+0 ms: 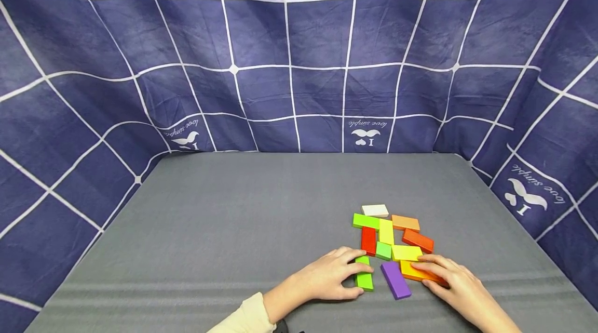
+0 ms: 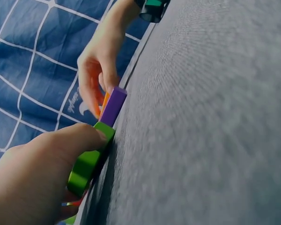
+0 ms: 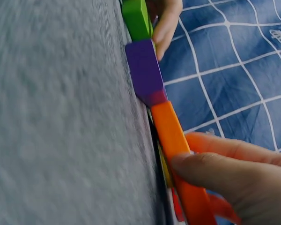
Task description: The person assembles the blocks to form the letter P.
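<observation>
My left hand holds a bright green block, thumb at its near end and fingers across its top. In the left wrist view the thumb lies on the end of that green block. An orange block is pinched by my right hand, the thumb on its near side in the right wrist view. Between the two held blocks a purple block lies flat and slanted. Just beyond them are a red block, a small green block and a yellow block.
Farther back in the cluster lie a white block, another green block, an upright-lying yellow block, a light orange block and a red-orange block. Grey cloth covers the table; a blue checked curtain hangs behind.
</observation>
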`<state>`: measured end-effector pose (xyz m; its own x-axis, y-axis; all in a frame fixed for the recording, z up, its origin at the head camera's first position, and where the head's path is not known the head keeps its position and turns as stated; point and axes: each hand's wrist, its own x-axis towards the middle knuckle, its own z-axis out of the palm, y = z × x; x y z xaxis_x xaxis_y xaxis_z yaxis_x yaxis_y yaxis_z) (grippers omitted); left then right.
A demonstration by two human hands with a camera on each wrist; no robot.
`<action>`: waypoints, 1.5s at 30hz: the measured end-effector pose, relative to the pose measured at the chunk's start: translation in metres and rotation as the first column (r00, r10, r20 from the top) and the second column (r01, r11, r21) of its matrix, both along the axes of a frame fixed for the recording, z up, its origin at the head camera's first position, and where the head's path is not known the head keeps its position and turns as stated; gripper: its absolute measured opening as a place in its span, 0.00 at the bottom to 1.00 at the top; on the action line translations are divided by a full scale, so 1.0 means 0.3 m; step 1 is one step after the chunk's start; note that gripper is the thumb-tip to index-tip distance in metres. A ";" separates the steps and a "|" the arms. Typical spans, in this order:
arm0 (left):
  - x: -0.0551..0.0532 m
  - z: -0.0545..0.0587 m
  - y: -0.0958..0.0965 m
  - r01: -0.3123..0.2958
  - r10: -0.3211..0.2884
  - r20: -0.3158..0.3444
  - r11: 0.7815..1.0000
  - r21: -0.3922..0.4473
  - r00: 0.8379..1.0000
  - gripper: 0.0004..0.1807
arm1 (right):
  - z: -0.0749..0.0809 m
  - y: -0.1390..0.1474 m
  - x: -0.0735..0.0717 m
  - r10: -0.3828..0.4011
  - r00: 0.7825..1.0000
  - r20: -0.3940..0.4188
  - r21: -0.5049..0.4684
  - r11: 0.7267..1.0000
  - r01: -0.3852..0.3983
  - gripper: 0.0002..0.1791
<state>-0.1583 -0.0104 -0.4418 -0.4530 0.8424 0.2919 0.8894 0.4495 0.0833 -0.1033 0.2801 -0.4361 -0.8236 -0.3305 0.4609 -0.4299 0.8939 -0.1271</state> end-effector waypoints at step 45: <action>-0.199 -0.022 -0.299 -0.491 0.387 0.402 0.849 0.196 0.830 0.21 | 0.052 -0.649 -0.190 -0.011 0.983 -0.182 0.088 0.996 0.028 0.13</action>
<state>-0.2181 -0.1002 -0.4485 -0.8667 0.4348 0.2444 0.4956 0.6956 0.5201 -0.1602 0.0852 -0.4205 -0.7361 -0.3620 0.5720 -0.4209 0.9066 0.0321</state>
